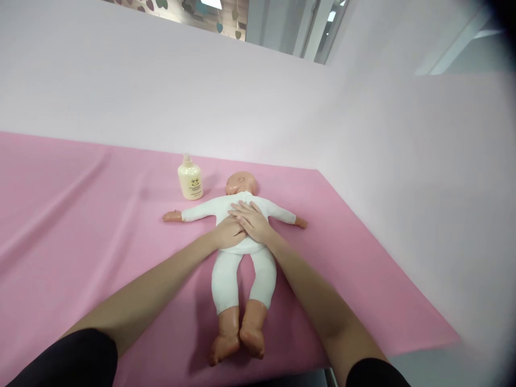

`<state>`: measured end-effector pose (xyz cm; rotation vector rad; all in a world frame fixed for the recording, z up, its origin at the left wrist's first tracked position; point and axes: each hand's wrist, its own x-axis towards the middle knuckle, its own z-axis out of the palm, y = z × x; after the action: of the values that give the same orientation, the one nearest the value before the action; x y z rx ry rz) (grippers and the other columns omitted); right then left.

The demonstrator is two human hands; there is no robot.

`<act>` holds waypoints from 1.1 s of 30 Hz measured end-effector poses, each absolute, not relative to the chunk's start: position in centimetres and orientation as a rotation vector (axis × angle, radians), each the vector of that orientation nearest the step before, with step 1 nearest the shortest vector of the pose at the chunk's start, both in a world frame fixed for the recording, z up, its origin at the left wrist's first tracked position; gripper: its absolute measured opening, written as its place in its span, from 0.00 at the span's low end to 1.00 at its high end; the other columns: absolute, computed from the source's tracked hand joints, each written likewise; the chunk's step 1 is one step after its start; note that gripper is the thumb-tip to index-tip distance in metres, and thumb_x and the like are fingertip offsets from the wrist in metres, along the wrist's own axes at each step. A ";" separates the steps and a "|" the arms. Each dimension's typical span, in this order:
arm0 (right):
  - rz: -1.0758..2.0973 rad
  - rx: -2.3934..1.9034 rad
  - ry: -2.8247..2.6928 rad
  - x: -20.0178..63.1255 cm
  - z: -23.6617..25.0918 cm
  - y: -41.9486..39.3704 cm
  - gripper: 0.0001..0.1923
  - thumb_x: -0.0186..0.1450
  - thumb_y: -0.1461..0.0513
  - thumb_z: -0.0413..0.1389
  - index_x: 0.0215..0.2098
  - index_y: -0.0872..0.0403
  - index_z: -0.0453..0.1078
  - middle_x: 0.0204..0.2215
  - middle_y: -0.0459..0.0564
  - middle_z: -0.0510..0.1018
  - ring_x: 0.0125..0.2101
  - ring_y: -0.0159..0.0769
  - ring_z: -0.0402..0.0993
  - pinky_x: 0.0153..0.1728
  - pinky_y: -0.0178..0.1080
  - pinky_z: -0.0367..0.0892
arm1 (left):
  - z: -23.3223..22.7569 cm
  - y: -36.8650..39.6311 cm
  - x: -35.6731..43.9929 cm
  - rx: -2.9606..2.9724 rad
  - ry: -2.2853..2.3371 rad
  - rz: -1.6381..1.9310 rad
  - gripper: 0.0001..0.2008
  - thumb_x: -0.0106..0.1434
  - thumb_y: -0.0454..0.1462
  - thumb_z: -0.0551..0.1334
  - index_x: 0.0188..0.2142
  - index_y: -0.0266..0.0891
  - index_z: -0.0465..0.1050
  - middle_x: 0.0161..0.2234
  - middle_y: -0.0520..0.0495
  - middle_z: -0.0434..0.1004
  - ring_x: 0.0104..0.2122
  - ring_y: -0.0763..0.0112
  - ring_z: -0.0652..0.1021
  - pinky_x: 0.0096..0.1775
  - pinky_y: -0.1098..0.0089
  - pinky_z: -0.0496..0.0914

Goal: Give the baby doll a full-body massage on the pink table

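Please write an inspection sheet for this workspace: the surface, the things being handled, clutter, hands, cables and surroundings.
Surface: pink sheet covering the table, with some long creases on the left.
Things in hand: baby doll in white clothes, lying on its back, arms spread, feet toward the camera.
Clutter: one cream pump bottle standing upright beside the doll's head, apart from it.
Hands: left hand and right hand lie flat on the doll's belly and chest, the right partly over the left; fingers extended, not gripping.
Cables: nothing seen.
Surroundings: pale pink partition walls behind and to the right; a room with hanging decorations beyond.
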<state>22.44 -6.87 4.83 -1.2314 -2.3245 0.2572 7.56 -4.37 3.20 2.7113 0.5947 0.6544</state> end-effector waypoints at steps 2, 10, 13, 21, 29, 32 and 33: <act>0.269 -1.295 -2.270 22.5 4.3 -6.2 0.23 0.71 0.56 0.35 0.59 0.47 0.60 0.63 0.42 0.56 0.65 0.35 0.43 0.63 0.47 0.39 | 3.1 -4.0 7.7 2.707 0.524 0.710 0.17 0.62 0.33 0.50 0.44 0.39 0.75 0.46 0.46 0.76 0.49 0.62 0.72 0.53 0.59 0.64; 0.226 -1.531 -2.140 22.6 3.8 -5.8 0.26 0.70 0.55 0.33 0.65 0.51 0.48 0.65 0.45 0.47 0.66 0.38 0.37 0.63 0.49 0.38 | 2.6 -3.3 7.8 2.503 0.476 0.976 0.14 0.62 0.33 0.51 0.33 0.38 0.76 0.38 0.45 0.79 0.43 0.64 0.74 0.51 0.59 0.66; 0.205 -1.612 -2.123 22.6 3.8 -5.9 0.27 0.70 0.55 0.32 0.66 0.52 0.44 0.66 0.46 0.44 0.66 0.38 0.36 0.63 0.49 0.38 | 2.4 -3.3 7.7 2.427 0.559 1.063 0.14 0.65 0.35 0.50 0.33 0.39 0.76 0.38 0.45 0.78 0.42 0.65 0.75 0.50 0.60 0.67; 0.178 -1.869 -2.001 22.6 3.8 -6.1 0.32 0.69 0.51 0.36 0.67 0.58 0.39 0.66 0.52 0.41 0.65 0.45 0.37 0.62 0.51 0.41 | 1.6 -2.9 7.5 2.387 0.810 1.196 0.17 0.66 0.37 0.48 0.49 0.36 0.70 0.51 0.41 0.72 0.52 0.63 0.71 0.56 0.57 0.62; 0.165 -2.119 -1.898 20.9 4.2 -7.8 0.38 0.67 0.52 0.42 0.65 0.71 0.40 0.64 0.70 0.42 0.64 0.57 0.40 0.60 0.52 0.45 | 0.5 -1.9 7.1 2.459 1.111 1.056 0.24 0.67 0.40 0.46 0.61 0.35 0.56 0.63 0.40 0.55 0.63 0.59 0.53 0.62 0.51 0.50; 0.131 -2.153 -1.928 19.9 4.2 -8.8 0.38 0.67 0.52 0.43 0.64 0.73 0.42 0.64 0.73 0.42 0.63 0.61 0.41 0.60 0.55 0.46 | 0.2 -1.6 7.0 2.425 1.227 1.015 0.27 0.66 0.40 0.45 0.62 0.30 0.51 0.64 0.37 0.50 0.64 0.57 0.50 0.62 0.51 0.49; 0.120 -2.155 -1.950 19.6 4.3 -9.1 0.38 0.67 0.52 0.43 0.64 0.74 0.42 0.63 0.73 0.42 0.63 0.62 0.41 0.59 0.56 0.46 | 0.2 -1.5 7.0 2.416 1.248 1.000 0.28 0.66 0.40 0.45 0.63 0.28 0.50 0.64 0.36 0.49 0.64 0.56 0.50 0.62 0.51 0.48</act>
<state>19.58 -9.13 4.25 -2.1548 -1.9497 0.1198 7.03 -1.53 0.21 2.4161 1.2480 0.9998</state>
